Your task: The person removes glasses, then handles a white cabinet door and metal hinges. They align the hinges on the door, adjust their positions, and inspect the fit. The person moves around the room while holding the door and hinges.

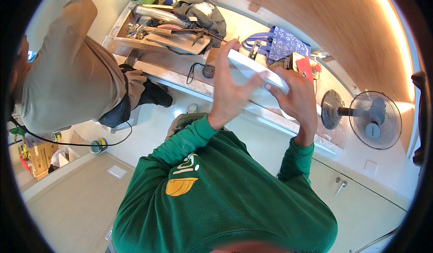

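Both of my hands hold a white rectangular piece (246, 62), like a thin board or flat box, tilted above the counter. My left hand (231, 91) grips its left end, with the thumb reaching across the near face and somewhat blurred. At the other end, my right hand (295, 94) is wrapped around the edge, its thumb pressing the near face. The fingers behind the piece are partly hidden. Just left of my left hand, a small black tape measure (208, 71) with a strap lies on the counter.
A tool-filled wooden tray (131, 39) and dark cloth (198, 14) sit at the counter's left. Behind my hands are a blue patterned bag (288, 43) and a red-topped item (305, 67). A fan (374, 118) stands right. Another person (72, 86) works at left, near a hanging black cable (81, 144).
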`<state>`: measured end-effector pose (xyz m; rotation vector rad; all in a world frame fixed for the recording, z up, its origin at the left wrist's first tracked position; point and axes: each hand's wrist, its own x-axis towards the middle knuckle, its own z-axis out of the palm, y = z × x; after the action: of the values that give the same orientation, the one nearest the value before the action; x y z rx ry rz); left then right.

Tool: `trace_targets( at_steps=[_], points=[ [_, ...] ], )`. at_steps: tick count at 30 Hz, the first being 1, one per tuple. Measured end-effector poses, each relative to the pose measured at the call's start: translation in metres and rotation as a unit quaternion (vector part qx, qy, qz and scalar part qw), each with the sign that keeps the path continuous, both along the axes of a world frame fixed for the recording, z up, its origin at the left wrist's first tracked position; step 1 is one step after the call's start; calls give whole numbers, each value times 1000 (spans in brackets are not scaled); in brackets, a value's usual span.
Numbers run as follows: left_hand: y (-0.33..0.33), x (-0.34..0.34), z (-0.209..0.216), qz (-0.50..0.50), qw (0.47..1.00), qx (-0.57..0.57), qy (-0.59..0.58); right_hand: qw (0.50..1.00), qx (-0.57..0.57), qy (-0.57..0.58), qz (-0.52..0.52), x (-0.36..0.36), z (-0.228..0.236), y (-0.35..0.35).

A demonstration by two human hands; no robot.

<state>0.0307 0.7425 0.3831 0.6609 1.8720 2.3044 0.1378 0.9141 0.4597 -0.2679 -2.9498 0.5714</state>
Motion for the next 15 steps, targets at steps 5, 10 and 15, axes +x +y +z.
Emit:
trace_targets(
  at_steps=[5, 10, 15],
  points=[
    [16, 17, -2, 54, 994, -81, 49, 999, 3, 30, 26, -2, -2, -2],
    [14, 7, -5, 50, 998, -31, 8, 1000, -9, 4, 10, -3, -1, 2],
    [-3, -14, -10, 60, 997, 19, -40, 992, -103, -18, 63, -1, 2, 14]
  ],
)
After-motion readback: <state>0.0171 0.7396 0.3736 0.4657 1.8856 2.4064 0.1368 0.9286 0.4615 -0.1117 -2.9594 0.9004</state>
